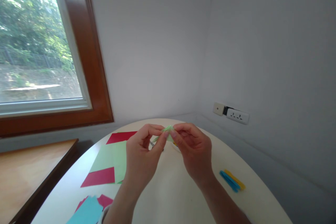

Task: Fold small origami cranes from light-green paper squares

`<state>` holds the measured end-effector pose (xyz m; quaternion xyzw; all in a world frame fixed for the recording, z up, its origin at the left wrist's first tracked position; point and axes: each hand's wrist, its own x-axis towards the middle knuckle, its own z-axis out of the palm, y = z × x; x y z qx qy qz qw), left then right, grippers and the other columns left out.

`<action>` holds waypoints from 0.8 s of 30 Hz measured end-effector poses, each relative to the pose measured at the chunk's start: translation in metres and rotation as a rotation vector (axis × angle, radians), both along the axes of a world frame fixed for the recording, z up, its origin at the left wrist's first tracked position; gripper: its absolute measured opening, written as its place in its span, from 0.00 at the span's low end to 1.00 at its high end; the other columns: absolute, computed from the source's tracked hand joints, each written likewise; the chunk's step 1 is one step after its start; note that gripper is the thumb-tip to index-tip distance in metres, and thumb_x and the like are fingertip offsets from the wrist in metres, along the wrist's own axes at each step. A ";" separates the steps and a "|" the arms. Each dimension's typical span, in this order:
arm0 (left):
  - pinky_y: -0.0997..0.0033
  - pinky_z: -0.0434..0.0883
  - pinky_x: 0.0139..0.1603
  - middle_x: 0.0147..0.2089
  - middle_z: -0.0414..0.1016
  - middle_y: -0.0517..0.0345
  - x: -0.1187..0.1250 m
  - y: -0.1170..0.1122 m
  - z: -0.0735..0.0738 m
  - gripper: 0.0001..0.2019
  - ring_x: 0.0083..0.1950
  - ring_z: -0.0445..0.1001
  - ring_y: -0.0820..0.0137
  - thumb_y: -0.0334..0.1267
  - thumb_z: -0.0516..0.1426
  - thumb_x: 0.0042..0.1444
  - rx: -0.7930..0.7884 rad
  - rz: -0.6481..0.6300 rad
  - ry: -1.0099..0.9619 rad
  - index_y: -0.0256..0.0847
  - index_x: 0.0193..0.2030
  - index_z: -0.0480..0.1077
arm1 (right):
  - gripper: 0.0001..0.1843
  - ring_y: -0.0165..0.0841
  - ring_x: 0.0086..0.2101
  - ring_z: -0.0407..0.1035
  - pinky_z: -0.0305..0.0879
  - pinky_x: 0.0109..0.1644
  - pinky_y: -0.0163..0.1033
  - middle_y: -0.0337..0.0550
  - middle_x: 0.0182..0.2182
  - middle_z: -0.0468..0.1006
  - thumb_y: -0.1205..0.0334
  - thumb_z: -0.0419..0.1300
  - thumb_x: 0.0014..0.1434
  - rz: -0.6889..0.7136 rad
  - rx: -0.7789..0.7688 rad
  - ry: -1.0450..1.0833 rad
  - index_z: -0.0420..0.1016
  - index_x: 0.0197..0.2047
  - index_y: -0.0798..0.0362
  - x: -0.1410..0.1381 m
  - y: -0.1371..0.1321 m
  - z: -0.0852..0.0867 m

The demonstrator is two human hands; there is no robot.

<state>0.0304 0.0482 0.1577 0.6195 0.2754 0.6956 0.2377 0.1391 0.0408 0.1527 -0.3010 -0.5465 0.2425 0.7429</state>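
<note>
Left grip [143, 148]: thumb and forefinger pinched on the left side of the pale green paper piece [170, 138].
Right grip [196, 147]: thumb and forefinger pinched on the right side; the other fingers curl inward, I judge to avoid pressing the paper.
Pale green paper piece: small, folded, peaked at the top, held between both grips above the counter [173, 192]. The two-sided pinch presumably steadies the fold; I cannot count the layers.
Forearms: both reach forward and converge at the fingertips, wrists apart, thumbs on my side. I rate this pose as suited to fine, even pressure.
Behind the hands: a partly hidden item with yellow showing; I cannot identify it.
Left-side stock: green sheets [105, 155] with red papers [98, 177]; blue paper [86, 211] nearer me. Apparently sorted by colour, within left-hand reach.
Right-side stock: blue strips [230, 181] and yellow strips [240, 183], bunched together, probably to prevent scattering.
</note>
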 end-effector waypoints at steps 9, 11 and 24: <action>0.80 0.72 0.33 0.27 0.77 0.61 -0.003 0.000 -0.002 0.06 0.31 0.75 0.76 0.30 0.61 0.48 0.018 -0.003 0.094 0.40 0.23 0.71 | 0.04 0.29 0.27 0.71 0.69 0.30 0.34 0.38 0.24 0.77 0.61 0.61 0.51 0.003 0.020 -0.092 0.72 0.29 0.52 0.003 0.002 0.003; 0.80 0.72 0.33 0.27 0.78 0.61 -0.003 -0.001 -0.002 0.05 0.31 0.75 0.75 0.31 0.61 0.48 0.009 0.000 0.101 0.40 0.23 0.71 | 0.04 0.29 0.26 0.70 0.68 0.29 0.33 0.37 0.23 0.75 0.61 0.60 0.52 0.000 0.028 -0.099 0.71 0.28 0.52 0.004 0.001 0.004; 0.76 0.73 0.31 0.26 0.78 0.59 -0.001 -0.003 0.002 0.06 0.29 0.76 0.72 0.32 0.61 0.47 -0.065 0.020 0.120 0.39 0.22 0.70 | 0.09 0.26 0.22 0.62 0.62 0.27 0.32 0.34 0.20 0.68 0.57 0.61 0.52 0.081 -0.039 -0.068 0.68 0.27 0.52 0.006 0.001 0.002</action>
